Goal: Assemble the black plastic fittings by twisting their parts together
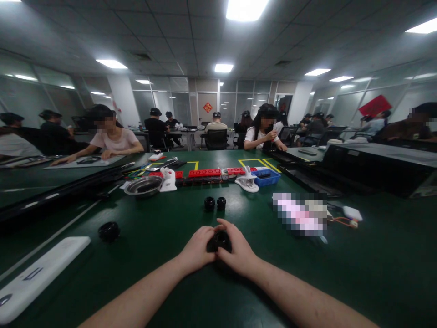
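Note:
Low over the green table, my left hand [198, 247] and my right hand [239, 249] are wrapped round a black round fitting [221, 238] with a hole in its top. The left fingers close on its left side, and the right thumb and fingers on its right. Part of the fitting is hidden by the hands. Just beyond them stand two similar black fittings, one on the left [209, 203] and one on the right [221, 203], side by side. Farther left lies a larger-looking black round fitting [109, 231].
A white elongated panel [44, 278] lies at front left. Across the table are a metal bowl [143, 186], red bins [205, 172], white clamp-like stands [247, 180] and a blue tray [266, 177]. Black housings [375, 164] stand at right. Co-workers sit opposite.

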A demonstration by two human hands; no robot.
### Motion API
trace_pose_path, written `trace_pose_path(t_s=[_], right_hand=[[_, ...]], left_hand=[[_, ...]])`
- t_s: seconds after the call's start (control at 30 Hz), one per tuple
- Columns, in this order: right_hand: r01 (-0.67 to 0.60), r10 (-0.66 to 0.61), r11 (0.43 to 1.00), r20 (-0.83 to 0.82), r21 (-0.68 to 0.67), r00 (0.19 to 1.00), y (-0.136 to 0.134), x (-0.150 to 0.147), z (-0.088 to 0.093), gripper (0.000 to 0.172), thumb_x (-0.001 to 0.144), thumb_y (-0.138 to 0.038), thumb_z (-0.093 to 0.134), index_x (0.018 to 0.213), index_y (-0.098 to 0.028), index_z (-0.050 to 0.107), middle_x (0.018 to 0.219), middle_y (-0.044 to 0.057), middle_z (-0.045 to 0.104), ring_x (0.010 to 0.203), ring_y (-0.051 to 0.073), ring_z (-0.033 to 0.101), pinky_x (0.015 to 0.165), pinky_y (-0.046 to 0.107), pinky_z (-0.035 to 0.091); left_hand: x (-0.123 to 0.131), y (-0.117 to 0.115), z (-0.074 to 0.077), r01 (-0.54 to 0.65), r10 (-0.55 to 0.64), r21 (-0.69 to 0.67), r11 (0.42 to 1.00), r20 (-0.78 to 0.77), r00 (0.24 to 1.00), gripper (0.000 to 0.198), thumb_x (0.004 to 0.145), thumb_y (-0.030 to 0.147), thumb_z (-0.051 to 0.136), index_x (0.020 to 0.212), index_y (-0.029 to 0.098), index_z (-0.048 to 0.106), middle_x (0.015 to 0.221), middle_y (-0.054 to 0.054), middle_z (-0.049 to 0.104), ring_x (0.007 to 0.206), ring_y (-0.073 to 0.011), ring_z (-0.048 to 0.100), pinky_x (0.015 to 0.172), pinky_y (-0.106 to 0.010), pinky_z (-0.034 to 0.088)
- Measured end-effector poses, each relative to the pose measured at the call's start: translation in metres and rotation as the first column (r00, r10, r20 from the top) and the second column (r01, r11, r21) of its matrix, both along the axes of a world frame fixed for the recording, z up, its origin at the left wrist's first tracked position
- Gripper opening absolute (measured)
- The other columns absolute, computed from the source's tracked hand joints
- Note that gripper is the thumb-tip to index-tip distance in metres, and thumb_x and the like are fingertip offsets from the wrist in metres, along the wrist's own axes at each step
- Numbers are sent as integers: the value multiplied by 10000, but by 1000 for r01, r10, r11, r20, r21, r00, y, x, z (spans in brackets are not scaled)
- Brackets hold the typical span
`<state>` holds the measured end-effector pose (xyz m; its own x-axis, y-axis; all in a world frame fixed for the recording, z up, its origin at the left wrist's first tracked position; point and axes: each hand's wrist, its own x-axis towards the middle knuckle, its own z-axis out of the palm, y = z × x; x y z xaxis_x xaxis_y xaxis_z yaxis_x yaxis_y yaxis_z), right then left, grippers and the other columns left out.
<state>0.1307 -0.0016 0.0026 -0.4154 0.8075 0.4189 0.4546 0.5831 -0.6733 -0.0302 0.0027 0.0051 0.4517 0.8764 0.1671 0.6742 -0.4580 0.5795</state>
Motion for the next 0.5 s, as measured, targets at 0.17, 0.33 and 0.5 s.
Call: trace_pose_path(t_s=[0.17,0.33,0.5], right_hand=[[63,-62,998,66,-14,996,1,0,2,783,613,-294,647,1282,-192,253,1207,105,440,1118,262,395,941,432,296],[150,-157,987,135,57,978,0,-4,4,738,557,-366,704,1195,-185,380,1086,96,504,1005,269,450,881,437,335],[79,-91,992,125,98,988,-3,-5,3,553,621,-153,590,1145,-200,418,1024,61,530,963,228,459,868,410,348]], left_hand=[[-2,3,-3,-2,3,13,1000,-24,1000,368,620,267,633,964,184,534,1034,-65,521,971,-235,471,846,-351,396],[-2,4,-5,4,-3,15,1000,-13,1000,344,616,232,623,945,180,538,1018,-66,528,961,-234,477,845,-347,393],[0,1,0,-15,15,-15,1000,-1,1000,372,602,163,591,969,186,533,1026,-61,531,983,-235,470,864,-353,381]])
